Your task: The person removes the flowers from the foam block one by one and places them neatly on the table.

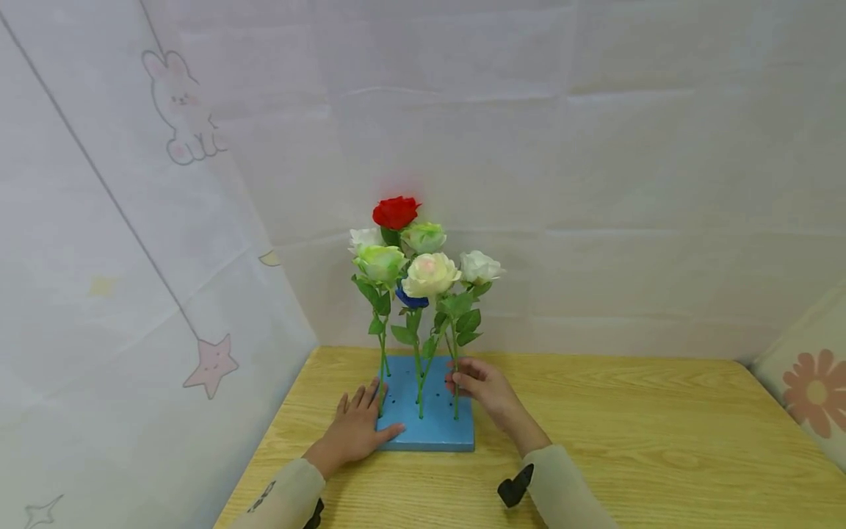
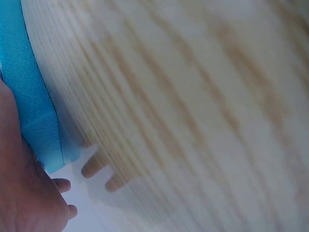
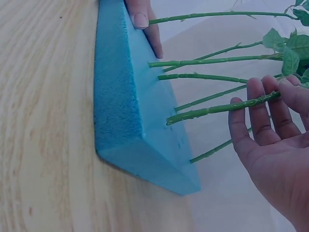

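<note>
A blue foam block (image 1: 429,438) with small holes lies on the table, several roses standing in it. My left hand (image 1: 355,430) rests at the block's left edge, fingers spread and thumb on its top. At the right side, my right hand (image 1: 487,388) pinches a green rose stem (image 3: 207,110) between thumb and fingers. That stem's lower end meets or nearly meets the block's top; I cannot tell whether it is inside. It rises toward the white rose (image 1: 479,267) at the right. A cream rose (image 1: 431,275) and a red rose (image 1: 396,212) stand among the others.
The wooden table (image 1: 634,433) extends to the right of the block. A pale cloth wall (image 1: 595,184) stands close behind the flowers, and another printed cloth (image 1: 119,294) borders the left side. A cushion with a flower print (image 1: 816,393) is at the far right.
</note>
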{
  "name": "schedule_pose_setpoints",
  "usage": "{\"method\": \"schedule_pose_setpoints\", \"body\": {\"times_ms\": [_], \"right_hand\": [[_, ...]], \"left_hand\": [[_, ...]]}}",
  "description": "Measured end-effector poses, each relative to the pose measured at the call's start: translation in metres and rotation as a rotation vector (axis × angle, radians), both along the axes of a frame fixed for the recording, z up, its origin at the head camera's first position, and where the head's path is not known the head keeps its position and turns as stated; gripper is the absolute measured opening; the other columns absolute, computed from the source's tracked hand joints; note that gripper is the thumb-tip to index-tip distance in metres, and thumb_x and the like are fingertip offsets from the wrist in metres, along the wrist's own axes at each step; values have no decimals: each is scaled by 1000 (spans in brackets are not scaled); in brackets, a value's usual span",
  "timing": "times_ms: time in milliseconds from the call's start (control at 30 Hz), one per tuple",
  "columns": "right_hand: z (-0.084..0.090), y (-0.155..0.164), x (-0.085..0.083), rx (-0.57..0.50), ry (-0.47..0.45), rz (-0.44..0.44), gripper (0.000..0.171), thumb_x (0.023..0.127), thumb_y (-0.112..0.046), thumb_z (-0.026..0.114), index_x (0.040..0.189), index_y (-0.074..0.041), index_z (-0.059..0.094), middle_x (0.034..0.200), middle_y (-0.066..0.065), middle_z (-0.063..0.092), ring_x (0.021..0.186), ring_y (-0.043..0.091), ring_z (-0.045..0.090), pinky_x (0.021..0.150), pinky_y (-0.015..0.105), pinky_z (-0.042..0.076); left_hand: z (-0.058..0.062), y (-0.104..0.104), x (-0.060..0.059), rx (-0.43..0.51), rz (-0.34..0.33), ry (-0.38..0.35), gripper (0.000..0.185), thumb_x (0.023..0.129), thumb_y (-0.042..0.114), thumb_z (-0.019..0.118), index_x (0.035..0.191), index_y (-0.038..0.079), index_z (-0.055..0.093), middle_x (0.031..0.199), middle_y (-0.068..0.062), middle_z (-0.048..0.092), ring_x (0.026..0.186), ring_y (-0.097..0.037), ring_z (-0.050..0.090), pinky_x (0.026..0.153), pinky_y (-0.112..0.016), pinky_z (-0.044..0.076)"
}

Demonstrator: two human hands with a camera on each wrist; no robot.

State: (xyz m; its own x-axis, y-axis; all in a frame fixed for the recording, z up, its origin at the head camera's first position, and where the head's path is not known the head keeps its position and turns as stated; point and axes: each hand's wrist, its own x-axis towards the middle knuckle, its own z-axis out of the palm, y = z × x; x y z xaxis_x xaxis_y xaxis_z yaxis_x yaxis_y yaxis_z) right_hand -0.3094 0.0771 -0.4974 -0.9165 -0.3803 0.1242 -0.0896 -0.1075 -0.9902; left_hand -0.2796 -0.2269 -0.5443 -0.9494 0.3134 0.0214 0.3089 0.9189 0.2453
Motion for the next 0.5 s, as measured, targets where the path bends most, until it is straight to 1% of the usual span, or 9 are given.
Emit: {"method": "schedule_pose_setpoints", "body": {"times_ms": [100,233,367,433,500], "right_hand": [[5,2,3,-14,-1,3,33,102,-17,63,132,-1,63,120,25,66,103,24,70,95,47,55],[9,6,7,-18,17,5,39,102,-17,64,136,1,59,124,31,62,104,27,70,95,45,56],[11,12,10,-15,23,10,46,101,-19,64,140,3,54,126,32,61,107,31,69,96,46,55],[12,17,12,-15,18,14,47,101,-20,65,141,2,54,126,30,61,107,31,69,97,48,54],[13,21,14,-16,12,16,47,101,-20,65,141,2,54,124,26,63,106,29,69,98,49,54]], "left_hand": [[1,0,1,-6,4,-9,97,95,76,41,163,11,22,169,-15,11,151,-46,20,115,-72,10],[1,0,1,-5,6,-11,96,94,76,42,163,12,23,169,-14,11,152,-46,20,116,-72,10],[-1,0,1,1,-1,-2,96,95,76,42,163,12,21,170,-14,10,151,-47,20,115,-72,10],[-2,-1,1,-4,-1,-1,96,95,77,40,164,13,19,170,-12,8,151,-47,20,116,-72,10],[-2,-1,0,13,-9,6,96,95,76,41,163,11,20,170,-14,9,150,-48,21,115,-73,10]]}}
